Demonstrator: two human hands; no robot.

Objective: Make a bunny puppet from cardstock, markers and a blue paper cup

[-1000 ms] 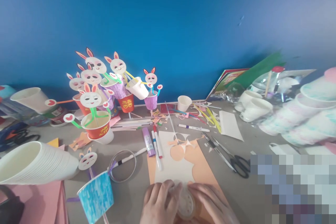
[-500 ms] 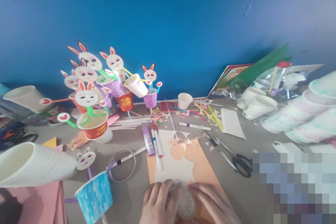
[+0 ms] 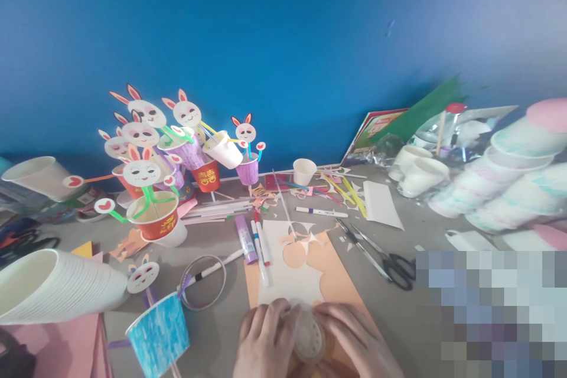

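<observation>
My left hand rests at the near edge, its fingers bent and thumb against a round whitish disc marked with small dots around its face. On the disc's other side, my right hand closes in with its fingers together on the rim. Whether the disc is a tape roll I cannot tell. Beneath both hands lies white paper with rounded cut-outs, on top of an orange sheet. A purple glue stick and capped markers lie at the paper's upper left.
Scissors and a pen lie to the right. Several paper-cup rabbits stand at the back left. A blue-striped cup, a ring and stacked white cups are at left. Painted cups pile at right.
The viewpoint shifts slightly, so the background moves a little in the picture. Both hands stay at the disc with hardly any visible movement.
</observation>
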